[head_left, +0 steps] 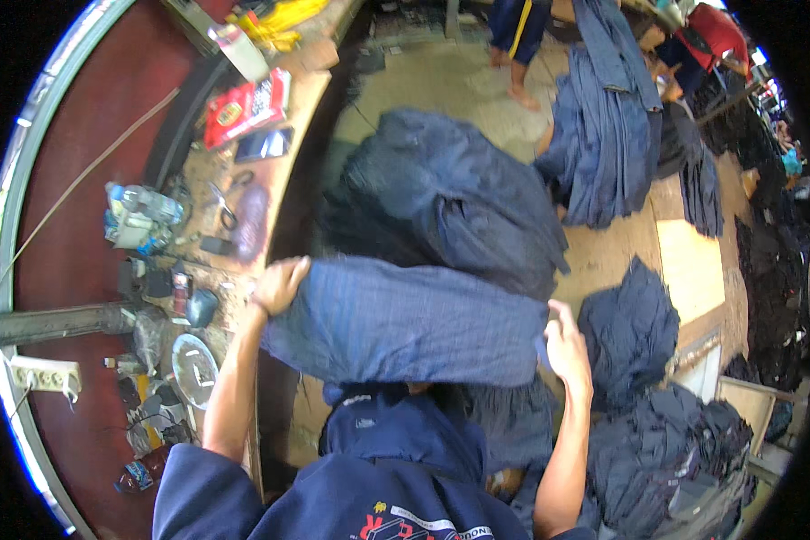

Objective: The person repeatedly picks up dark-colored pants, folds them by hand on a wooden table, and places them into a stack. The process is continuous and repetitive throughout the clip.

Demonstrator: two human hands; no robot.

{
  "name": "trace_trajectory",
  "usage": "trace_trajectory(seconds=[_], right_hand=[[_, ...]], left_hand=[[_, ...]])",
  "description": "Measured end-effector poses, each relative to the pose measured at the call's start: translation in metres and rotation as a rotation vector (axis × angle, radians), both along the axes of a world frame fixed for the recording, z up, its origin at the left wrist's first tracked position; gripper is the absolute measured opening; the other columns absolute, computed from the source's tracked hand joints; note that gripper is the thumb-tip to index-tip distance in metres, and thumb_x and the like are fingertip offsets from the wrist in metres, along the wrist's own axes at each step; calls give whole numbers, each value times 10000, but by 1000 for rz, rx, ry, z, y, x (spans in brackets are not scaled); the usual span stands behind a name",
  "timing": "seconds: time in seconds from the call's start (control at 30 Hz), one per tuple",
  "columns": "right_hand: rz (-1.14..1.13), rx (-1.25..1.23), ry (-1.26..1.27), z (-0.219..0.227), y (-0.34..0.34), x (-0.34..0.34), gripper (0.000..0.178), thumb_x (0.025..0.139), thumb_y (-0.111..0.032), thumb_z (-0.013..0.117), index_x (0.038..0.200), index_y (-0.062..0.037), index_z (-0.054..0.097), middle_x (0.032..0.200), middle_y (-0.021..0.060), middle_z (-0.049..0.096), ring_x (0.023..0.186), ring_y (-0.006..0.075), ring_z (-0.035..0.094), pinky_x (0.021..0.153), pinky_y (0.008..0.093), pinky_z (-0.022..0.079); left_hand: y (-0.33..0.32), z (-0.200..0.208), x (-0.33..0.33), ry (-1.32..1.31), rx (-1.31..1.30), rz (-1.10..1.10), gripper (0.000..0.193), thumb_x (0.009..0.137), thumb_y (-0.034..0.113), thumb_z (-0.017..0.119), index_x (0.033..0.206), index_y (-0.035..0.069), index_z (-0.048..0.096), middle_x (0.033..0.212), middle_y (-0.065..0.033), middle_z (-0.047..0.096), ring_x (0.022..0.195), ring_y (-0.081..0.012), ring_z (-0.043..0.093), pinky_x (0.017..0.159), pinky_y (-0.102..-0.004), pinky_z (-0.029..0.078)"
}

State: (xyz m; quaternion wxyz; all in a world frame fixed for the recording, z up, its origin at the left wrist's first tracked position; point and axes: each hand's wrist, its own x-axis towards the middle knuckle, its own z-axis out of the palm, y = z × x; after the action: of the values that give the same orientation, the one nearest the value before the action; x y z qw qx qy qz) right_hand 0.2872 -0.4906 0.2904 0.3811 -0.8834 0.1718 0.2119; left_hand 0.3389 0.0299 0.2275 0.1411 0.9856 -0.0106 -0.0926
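Observation:
A length of dark blue cloth (414, 324), faintly striped, is stretched flat between my two hands above my lap. At its upper left corner my left hand (282, 284) is closed on the edge. My right hand (564, 344) pinches the opposite end, with the fingers partly hidden by the fabric. Just beyond the cloth lies a big heap of dark blue garments (450, 189). More dark fabric (508, 418) hangs under its lower right edge, beside my leg.
A cluttered workbench on the left holds scissors (225, 205), a phone (265, 144), a red packet (247, 108) and a round dish (194, 371). Folded dark cloth (603, 135) is stacked at the far right, with piles (666, 459) nearer. A person's bare feet (520, 90) stand beyond the heap.

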Motion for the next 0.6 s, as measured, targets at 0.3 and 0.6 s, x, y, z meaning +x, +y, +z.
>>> trace_trajectory(seconds=[0.3, 0.6], right_hand=[[310, 218, -39, -88, -114, 2, 333, 1024, -264, 540, 987, 18, 714, 723, 138, 655, 541, 241, 664, 465, 387, 552], [113, 59, -99, -102, -106, -107, 354, 908, -303, 658, 969, 45, 629, 953, 362, 671, 925, 571, 651, 810, 568, 517]], left_hand=[[-65, 22, 6, -590, -76, -212, 145, 958, 225, 689, 1041, 113, 728, 1077, -81, 738, 1109, -292, 676, 1084, -530, 434], [-43, 2, -225, -89, 48, 306, 443, 983, 359, 690, 1284, 41, 620, 1470, -220, 543, 1464, -414, 418, 1251, -670, 207]])
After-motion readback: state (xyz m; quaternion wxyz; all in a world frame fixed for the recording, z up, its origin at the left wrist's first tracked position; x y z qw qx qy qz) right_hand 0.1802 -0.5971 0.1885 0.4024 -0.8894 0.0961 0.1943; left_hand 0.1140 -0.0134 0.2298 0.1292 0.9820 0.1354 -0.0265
